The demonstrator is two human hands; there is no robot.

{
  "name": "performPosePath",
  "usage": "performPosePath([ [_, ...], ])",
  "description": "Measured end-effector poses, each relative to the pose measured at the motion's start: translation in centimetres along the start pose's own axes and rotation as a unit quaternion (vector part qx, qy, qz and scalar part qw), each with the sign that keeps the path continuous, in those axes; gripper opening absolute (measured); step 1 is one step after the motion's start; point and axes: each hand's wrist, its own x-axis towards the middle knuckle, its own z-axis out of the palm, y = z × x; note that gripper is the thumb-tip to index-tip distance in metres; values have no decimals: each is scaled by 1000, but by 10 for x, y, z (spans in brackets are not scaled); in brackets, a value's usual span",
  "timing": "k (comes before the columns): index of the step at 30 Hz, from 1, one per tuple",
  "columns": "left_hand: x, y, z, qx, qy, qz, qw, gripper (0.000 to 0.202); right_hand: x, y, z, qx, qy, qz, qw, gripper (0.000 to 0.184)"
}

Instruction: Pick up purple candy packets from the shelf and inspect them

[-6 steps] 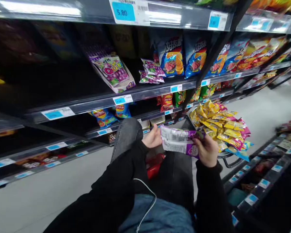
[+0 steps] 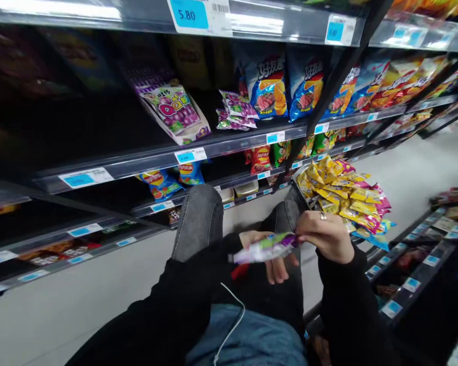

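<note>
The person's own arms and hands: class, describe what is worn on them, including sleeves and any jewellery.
Both the left sleeve and the right sleeve are long, black and plain, with no marking that I can make out. No gloves show. The right hand wears a silver-looking ring; the left hand is partly hidden.

Motion-blurred packet (image 2: 266,248), glare-streaked shelf edge (image 2: 145,20)

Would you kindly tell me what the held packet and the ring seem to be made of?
Packet: probably plastic film, glossy, going by its thin edge and pale sheen, though blurred. Ring: likely polished metal, judging by its bright glint.
</note>
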Motion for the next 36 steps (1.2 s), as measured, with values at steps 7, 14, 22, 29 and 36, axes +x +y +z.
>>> performPosePath([
  [7,11,14,24,64,196,216,954,60,-24,34,-7,91,167,251,949,34],
  [14,8,26,33,240,404,259,844,58,-40,49,34,297,229,480,793,70],
  [22,18,20,27,282,465,274,793,82,-12,51,59,289,519,468,654,60],
  [29,12,24,22,265,448,193,832,56,-12,63,58,334,518,464,636,63],
  [36,-38,46,15,372,459,169,789,65,15,74,97,433,433,481,627,72],
])
